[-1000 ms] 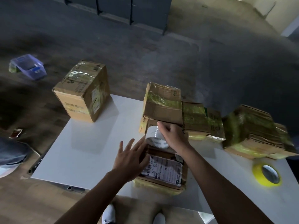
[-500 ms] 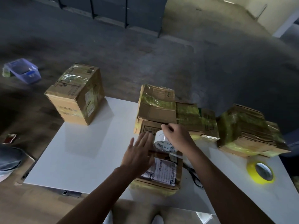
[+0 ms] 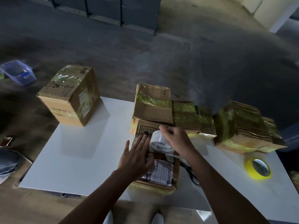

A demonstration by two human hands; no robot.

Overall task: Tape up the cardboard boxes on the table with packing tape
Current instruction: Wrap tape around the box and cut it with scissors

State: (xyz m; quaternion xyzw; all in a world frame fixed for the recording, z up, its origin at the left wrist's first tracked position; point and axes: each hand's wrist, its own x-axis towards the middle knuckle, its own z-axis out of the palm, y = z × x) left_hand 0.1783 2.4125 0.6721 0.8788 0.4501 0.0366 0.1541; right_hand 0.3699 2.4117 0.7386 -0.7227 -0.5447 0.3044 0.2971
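As my right grip (image 3: 177,139) holds the white-cored tape roll (image 3: 159,143) and flat left grip (image 3: 135,159) pins the brown cardboard box (image 3: 161,174), I risk wrinkling tape by pulling askew.

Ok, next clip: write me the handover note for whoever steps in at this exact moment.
Left grip: open and flat, pressing the top of the near box.
Right grip: holds the white tape roll on that box's top.
On the table, to the right, lie the yellow tape roll and scissors.
Done: the box at far left, the middle stack and the right box already carry yellowish tape.
Left: run the strip across the near box, cut it and press it down.
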